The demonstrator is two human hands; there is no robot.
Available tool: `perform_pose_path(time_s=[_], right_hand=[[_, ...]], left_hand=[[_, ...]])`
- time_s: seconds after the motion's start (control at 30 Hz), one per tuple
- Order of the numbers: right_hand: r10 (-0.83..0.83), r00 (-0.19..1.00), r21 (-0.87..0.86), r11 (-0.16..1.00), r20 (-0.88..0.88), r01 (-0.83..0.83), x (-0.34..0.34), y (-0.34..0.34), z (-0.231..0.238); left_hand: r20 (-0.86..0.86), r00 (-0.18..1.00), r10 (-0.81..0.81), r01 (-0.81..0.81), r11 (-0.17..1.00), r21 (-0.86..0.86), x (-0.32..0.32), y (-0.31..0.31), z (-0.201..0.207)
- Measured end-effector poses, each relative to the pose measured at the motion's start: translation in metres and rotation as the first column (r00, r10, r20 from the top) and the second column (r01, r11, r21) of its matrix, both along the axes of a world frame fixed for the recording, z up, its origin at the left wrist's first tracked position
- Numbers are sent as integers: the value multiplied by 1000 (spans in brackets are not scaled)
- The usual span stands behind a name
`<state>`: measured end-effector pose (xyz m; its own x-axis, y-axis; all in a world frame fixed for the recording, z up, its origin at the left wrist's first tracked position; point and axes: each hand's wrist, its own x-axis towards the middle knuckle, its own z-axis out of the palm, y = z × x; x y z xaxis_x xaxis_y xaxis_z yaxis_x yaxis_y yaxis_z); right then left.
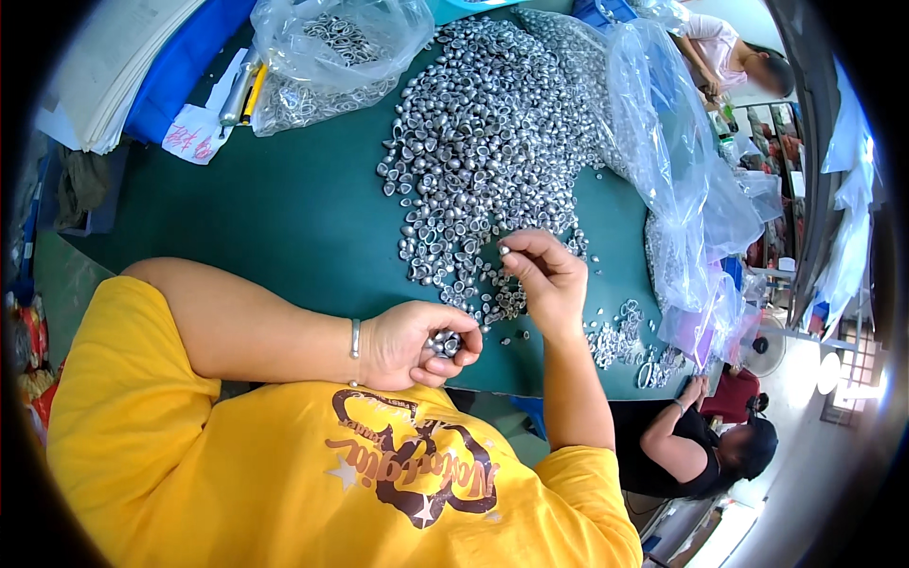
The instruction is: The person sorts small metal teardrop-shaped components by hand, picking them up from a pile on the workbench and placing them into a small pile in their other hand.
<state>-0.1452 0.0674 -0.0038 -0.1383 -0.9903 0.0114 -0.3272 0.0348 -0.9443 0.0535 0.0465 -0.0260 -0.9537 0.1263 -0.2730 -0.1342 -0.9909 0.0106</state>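
Note:
A broad heap of small silver metal caps [488, 123], rounded and hollow, is spread over the green tabletop [284, 208]. My left hand [417, 346] is curled around several of these caps [444, 343], cupped in its palm near the table's front edge. Just right of it, my right hand [549, 279] pinches one small metal cap [504, 250] between thumb and forefinger, over the heap's near end. A few loose caps lie on the green surface between and beside both hands.
A clear plastic bag of metal rings [346, 43] sits at the far left, beside a yellow pen [253, 95] and a paper slip [195, 133]. Large clear bags [663, 170] border the heap's right. Chain-like metal parts [620, 336] lie near right. Co-workers [710, 454] sit along the right.

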Motion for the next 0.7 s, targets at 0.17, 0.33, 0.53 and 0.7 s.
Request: perform_pose_path(time_s=[0.17, 0.33, 0.53, 0.7], right_hand=[[-97, 761, 166, 986, 641, -13, 0, 12, -5], [-168, 551, 244, 967, 817, -67, -1, 26, 0], [-146, 501, 268, 947, 853, -180, 14, 50, 16], [374, 925, 261, 902, -71, -344, 46, 58, 28]], left_hand=[[15, 991, 131, -131, 991, -12, 1, -5, 2], [3, 952, 307, -307, 951, -24, -3, -12, 0], [-59, 907, 418, -421, 906, -49, -6, -31, 1], [-86, 900, 428, -433, 900, -48, -5, -34, 2]])
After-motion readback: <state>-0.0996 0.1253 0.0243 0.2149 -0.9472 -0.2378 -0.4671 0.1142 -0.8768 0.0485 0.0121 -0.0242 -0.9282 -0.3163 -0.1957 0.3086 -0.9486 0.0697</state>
